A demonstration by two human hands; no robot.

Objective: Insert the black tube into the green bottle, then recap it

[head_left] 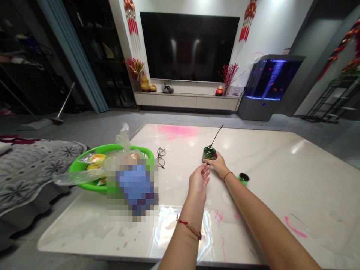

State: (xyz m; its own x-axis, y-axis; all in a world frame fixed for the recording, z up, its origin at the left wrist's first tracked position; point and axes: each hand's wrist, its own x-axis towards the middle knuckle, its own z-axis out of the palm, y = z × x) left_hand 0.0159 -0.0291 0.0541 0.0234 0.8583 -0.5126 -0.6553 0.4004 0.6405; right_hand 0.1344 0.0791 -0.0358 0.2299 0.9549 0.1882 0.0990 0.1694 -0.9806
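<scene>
glasses [161, 158] between basket [152, 155] and bottle [209, 153]

open tabletop right of green lid [243, 179]

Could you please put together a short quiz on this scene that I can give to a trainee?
1. True or false: the glasses lie between the green basket and the green bottle.

2. Multiple choice: seen from the camera, where is the fish tank relative to the television?
A) To its left
B) To its right
C) Directly beneath it

3. Short answer: which hand grips the green bottle?

Key: 1. True. 2. B. 3. The right hand.
</scene>
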